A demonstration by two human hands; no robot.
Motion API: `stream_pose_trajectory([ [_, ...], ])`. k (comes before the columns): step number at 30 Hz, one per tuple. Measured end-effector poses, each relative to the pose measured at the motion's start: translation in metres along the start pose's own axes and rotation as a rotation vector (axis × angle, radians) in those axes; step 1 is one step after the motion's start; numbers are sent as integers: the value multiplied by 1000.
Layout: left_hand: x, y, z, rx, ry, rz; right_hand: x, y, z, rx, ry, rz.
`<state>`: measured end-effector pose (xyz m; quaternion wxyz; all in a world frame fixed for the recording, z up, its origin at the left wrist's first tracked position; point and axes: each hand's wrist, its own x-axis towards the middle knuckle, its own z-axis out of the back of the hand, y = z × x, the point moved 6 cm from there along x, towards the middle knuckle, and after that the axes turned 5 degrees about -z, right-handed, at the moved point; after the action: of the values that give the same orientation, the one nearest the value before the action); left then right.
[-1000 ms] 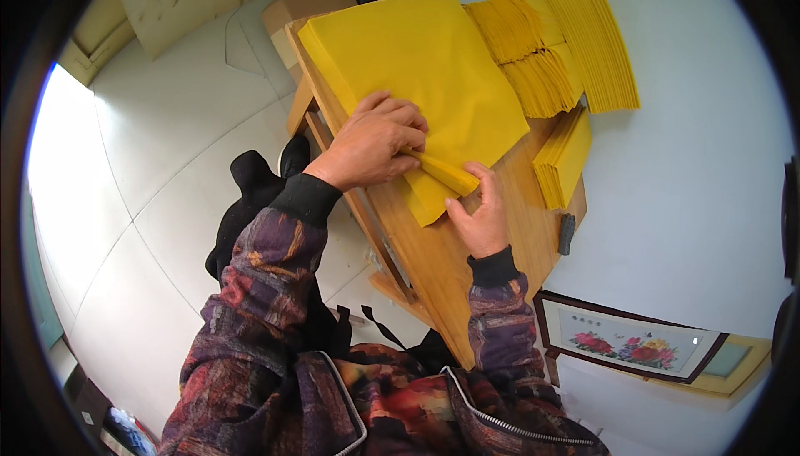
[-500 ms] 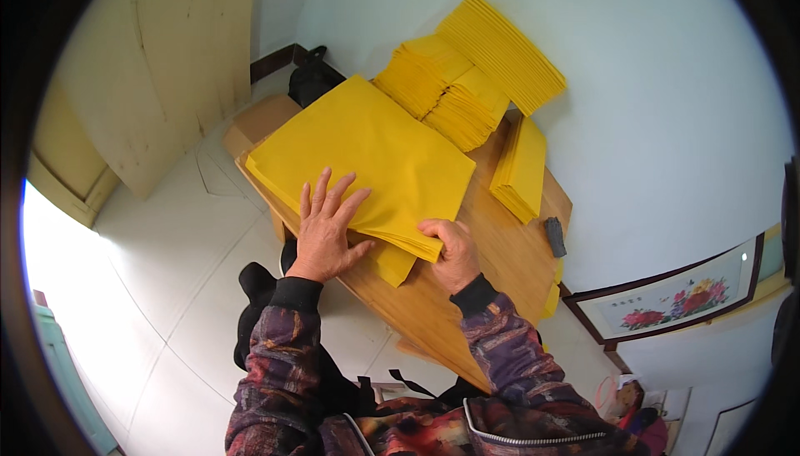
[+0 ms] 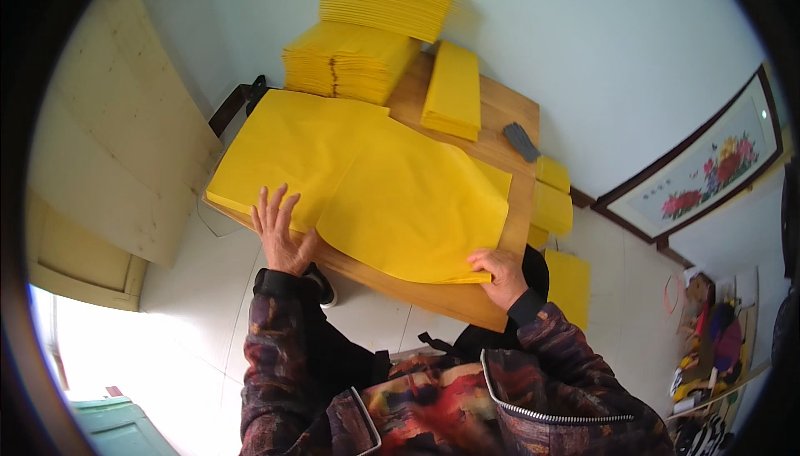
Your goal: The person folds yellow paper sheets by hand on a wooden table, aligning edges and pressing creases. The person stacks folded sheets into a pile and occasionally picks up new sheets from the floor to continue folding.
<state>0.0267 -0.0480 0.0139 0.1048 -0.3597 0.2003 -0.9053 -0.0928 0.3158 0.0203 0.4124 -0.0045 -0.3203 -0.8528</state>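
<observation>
A wide yellow sheet of felt-like cloth (image 3: 417,202) lies over the right part of the wooden table (image 3: 417,298), its near edge curving along the table front. My right hand (image 3: 500,278) grips its near right corner, thumb on top; some layered edges show there, but how many sheets it holds I cannot tell. To the left lies a flat pile of similar yellow sheets (image 3: 283,143), partly covered by the pulled sheet. My left hand (image 3: 283,233) is open, its fingers spread at the near edge of that pile.
Folded yellow stacks (image 3: 350,60) stand at the back against the wall, with another stack (image 3: 387,2) leaning above. A narrow yellow pile (image 3: 454,93) and a small dark grey bundle (image 3: 521,142) lie at the back right. More yellow pieces (image 3: 554,206) sit beyond the right edge.
My right hand has drawn the gripped sheet to the right, partly off the left pile. My left hand stays spread by the pile's near edge. The view has turned.
</observation>
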Motion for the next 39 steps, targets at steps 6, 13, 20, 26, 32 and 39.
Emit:
stream_pose_trajectory([
  [6, -46, -108, -39, -273, 213, -110, -43, -28, 23, -67, -28, -23],
  [13, -64, -136, -60, -29, 449, -126, -53, -36, 31, -21, -28, 23],
  [20, -60, -138, -63, 23, 516, -89, -55, -42, 33, -7, 16, 24],
  [26, -40, -135, -67, -55, 528, -70, -50, -67, 67, 215, 27, -122],
  [32, 5, -110, -124, -9, 496, -48, -17, -91, 63, 248, -331, -263],
  [39, 51, -57, -174, 136, 520, 146, -23, -109, 37, 154, -337, -416],
])
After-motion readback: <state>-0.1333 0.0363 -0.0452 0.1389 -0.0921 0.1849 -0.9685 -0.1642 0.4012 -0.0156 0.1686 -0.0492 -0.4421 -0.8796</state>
